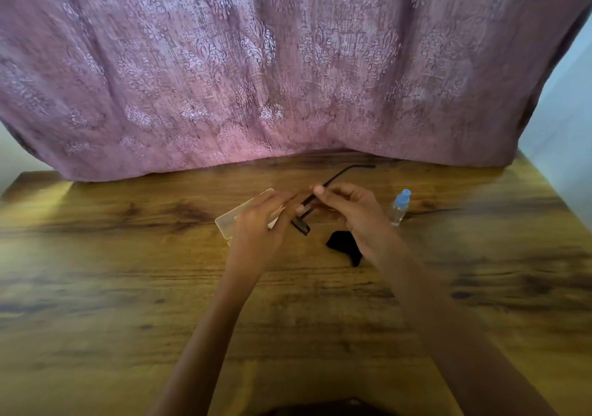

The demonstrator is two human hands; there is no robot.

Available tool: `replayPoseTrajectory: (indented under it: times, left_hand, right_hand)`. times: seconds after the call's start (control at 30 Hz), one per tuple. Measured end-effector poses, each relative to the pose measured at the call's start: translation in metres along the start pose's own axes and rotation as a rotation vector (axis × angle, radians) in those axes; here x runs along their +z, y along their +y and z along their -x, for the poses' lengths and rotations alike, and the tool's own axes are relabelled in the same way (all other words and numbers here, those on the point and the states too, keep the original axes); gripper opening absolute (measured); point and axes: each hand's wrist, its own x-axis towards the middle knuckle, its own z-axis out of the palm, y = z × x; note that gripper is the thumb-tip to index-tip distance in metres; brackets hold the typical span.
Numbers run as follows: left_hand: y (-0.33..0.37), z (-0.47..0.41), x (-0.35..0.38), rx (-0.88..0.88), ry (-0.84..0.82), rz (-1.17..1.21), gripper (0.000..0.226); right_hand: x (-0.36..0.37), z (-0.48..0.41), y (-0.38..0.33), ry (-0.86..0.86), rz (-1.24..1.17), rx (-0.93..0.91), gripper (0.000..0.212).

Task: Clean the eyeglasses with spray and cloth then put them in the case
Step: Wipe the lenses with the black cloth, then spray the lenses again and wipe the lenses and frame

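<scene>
Wood-grain worktop (128, 287): brown, knotted; carries every loose item listed below.
Eyeglasses (336, 177): thin black frame, held at centre between my two hands, raised off the surface. One temple arm is unfolded and points far-right, its tip bent. The lens front hangs at the near-left end.
Left hand (259, 220): reaches in from the near left, above the case (230, 218). The fingers (282, 201) lie long and close together, tips pinching the frame by the hinge, though blur softens the detail.
Right hand (349, 210): comes in from the near right. Thumb and forefinger pinch the unfolded temple arm partway along; the other fingers curl beneath.
Case: pale, translucent, oblong. It lies on the worktop left of the eyeglasses, partly hidden under my left hand. Lid up or down, I cannot tell.
Spray bottle (398, 207): small, clear, blue cap, upright on the worktop just right of my right hand.
Cloth (344, 244): black, crumpled, on the worktop on the near side of the eyeglasses, partly under my right wrist.
Curtain (288, 63): pink, patterned, hangs along the far edge.
</scene>
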Motion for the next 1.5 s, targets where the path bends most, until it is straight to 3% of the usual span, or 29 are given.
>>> replayPoseTrajectory:
  times: [0.1, 0.27, 0.47, 0.63, 0.73, 0.8, 0.9, 1.03, 1.23, 1.5]
  left_hand:
    - [0.0, -0.002, -0.001, 0.038, 0.0, -0.135, 0.019]
    - [-0.005, 0.0, 0.004, -0.059, -0.099, -0.26, 0.013]
    - [-0.01, -0.001, 0.017, -0.106, -0.026, -0.312, 0.013]
    - [-0.019, -0.005, 0.025, -0.215, 0.037, -0.228, 0.016]
    - [-0.026, -0.003, 0.03, -0.271, 0.072, -0.181, 0.017]
    - [-0.031, -0.001, 0.034, -0.323, 0.092, -0.113, 0.017]
    - [-0.038, 0.0, 0.039, -0.402, 0.146, 0.0, 0.011]
    - [-0.043, 0.0, 0.044, -0.397, 0.21, 0.043, 0.008]
    - [-0.042, 0.001, 0.048, -0.367, 0.296, 0.109, 0.012]
    - [-0.04, 0.003, 0.053, -0.309, 0.338, 0.162, 0.015]
  right_hand:
    - [0.01, 0.002, 0.003, 0.043, 0.144, -0.062, 0.022]
    - [0.019, 0.004, 0.005, 0.101, 0.336, -0.159, 0.017]
    - [0.018, 0.004, 0.01, 0.098, 0.466, -0.31, 0.011]
    - [-0.014, 0.01, 0.035, 0.085, 0.996, -0.376, 0.021]
    - [-0.043, 0.014, 0.05, 0.283, 1.202, -0.421, 0.018]
    - [-0.06, 0.013, 0.057, 0.456, 1.301, -0.566, 0.017]
    - [-0.083, 0.005, 0.066, 0.644, 1.481, -0.612, 0.041]
    - [-0.103, -0.006, 0.071, 0.701, 1.429, -0.574, 0.055]
    - [-0.116, -0.018, 0.087, 0.56, 1.167, -0.514, 0.061]
    - [-0.099, -0.008, 0.076, 0.497, 0.839, -0.443, 0.067]
